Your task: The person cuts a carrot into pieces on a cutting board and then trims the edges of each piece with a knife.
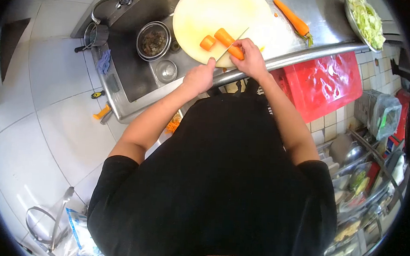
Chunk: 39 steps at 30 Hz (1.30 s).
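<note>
On steel counter [324, 18] beside sink [133, 85], I see large round cutting board [192, 16]. Left hand [202, 77] is wrapped around knife [223, 54], handle hidden by fingers, blade across thick carrot [224, 37]. Right hand [252, 61] pinches near end of thick carrot, which lies on board. Whole carrot [292, 18] lies apart, off board, at right. Smallest is carrot chunk [207, 43], just left of thick carrot.

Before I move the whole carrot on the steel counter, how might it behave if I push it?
The whole carrot would probably roll in a curve, since it is rounded and tapers, though the green stub at its thick end may hinder that. It will likely stay stiff, being thick and straight. It might also slide, as the steel counter looks smooth.
</note>
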{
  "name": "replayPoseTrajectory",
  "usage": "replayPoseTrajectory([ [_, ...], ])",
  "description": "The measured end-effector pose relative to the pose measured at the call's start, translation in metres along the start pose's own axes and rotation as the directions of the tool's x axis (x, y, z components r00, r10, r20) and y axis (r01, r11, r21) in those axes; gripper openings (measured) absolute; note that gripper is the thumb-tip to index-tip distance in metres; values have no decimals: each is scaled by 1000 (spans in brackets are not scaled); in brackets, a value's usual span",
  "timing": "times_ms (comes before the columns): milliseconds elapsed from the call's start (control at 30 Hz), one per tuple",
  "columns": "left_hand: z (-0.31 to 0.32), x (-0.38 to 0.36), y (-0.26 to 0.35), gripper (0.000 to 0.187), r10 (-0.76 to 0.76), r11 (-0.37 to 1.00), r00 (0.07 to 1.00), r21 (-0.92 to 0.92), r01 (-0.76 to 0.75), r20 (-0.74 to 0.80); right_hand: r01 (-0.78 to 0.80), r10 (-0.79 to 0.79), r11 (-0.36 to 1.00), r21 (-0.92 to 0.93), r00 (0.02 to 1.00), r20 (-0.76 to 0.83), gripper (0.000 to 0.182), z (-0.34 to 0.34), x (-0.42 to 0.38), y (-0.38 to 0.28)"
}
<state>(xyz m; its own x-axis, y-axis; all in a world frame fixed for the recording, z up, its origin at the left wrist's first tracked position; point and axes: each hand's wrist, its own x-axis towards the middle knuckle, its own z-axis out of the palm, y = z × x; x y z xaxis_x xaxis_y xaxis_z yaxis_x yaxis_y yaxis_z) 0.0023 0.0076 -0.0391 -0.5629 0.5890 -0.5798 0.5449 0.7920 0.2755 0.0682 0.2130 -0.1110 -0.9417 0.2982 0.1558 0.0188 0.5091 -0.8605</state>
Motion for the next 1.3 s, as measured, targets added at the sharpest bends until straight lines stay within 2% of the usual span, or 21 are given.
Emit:
replayPoseTrajectory([
  [67, 2, -2, 0, 29, -7, 1000, 1000, -13, 7, -19, 51, -51, 999, -18, 999, -9, 36, 0, -4, 3],
  [100, 2, -4, -2, 29, -2, 1000, 1000, -28, 2, -26, -22, 22, 1000, -20, 999, 25, 41, -2, -7, 1],
  [233, 10, -19, -12, 28, -4, 998, 999, -68, 1, -53, -142, 150, 984, 107, 986, -71, 49, -22, -10, -4],
  [333, 15, -20, -16, 27, -12, 995, 998, -101, 6, -57, -128, 109, 987, -94, 977, -181, 47, -42, 17, 5],
  [367, 14, -21, -16, 26, -3, 994, 998, -109, -4, -60, -156, 141, 985, -79, 975, -172, 46, -49, 30, 7],
  [467, -2, -35, -7, 24, -11, 984, 997, -176, -4, -82, -71, 42, 973, -220, 990, -133, 46, -49, 70, 28],
  [500, -8, -43, -3, 23, -22, 977, 996, -211, 3, -89, -86, 71, 955, -282, 996, -61, 49, -48, 80, 40],
  [600, -17, -56, -10, 28, -100, 923, 965, -385, -1, -242, -20, -25, 867, -498, 996, -84, 51, -43, 87, 37],
  [633, -17, -57, -19, 36, -130, 901, 950, -433, -7, -285, -33, -62, 835, -549, 986, -154, 57, -41, 87, 28],
  [733, -15, -68, -44, 42, -255, 841, 891, -541, 14, -374, 19, -68, 936, -352, 989, -128, 68, -28, 77, 1],
  [767, -6, -69, -52, 39, -285, 825, 848, -564, -20, -447, 21, -27, 955, -295, 1000, -16, 69, -23, 67, -10],
  [800, 7, -68, -61, 38, -303, 805, 842, -592, -24, -446, 14, 10, 971, -240, 995, 96, 71, -15, 58, -26],
  [867, 24, -64, -79, 35, -334, 768, 830, -640, -36, -447, 231, -197, 917, -324, 971, 136, 71, 5, 40, -44],
  [967, 31, -75, -90, 33, -384, 745, 852, -665, 59, -355, 449, -325, 747, -491, 890, 320, 62, 29, 41, -72],
  [1067, 49, -76, -105, 33, -395, 736, 843, -675, 52, -365, 537, -113, 621, -571, 782, 613, 52, 46, 80, -62],
  [1100, 53, -76, -110, 36, -390, 738, 846, -673, 52, -363, 492, -43, 652, -577, 783, 620, 41, 44, 92, -78],
  [1200, 56, -78, -124, 39, -393, 727, 847, -685, 48, -358, 431, -89, 704, -564, 841, 533, 44, 44, 141, -80],
  [1267, 56, -85, -131, 35, -411, 697, 843, -715, 46, -346, 388, -264, 768, -509, 917, 300, 46, 39, 171, -65],
  [1300, 55, -87, -133, 35, -411, 689, 849, -723, 51, -332, 381, -327, 745, -548, 924, 198, 49, 38, 180, -55],
])
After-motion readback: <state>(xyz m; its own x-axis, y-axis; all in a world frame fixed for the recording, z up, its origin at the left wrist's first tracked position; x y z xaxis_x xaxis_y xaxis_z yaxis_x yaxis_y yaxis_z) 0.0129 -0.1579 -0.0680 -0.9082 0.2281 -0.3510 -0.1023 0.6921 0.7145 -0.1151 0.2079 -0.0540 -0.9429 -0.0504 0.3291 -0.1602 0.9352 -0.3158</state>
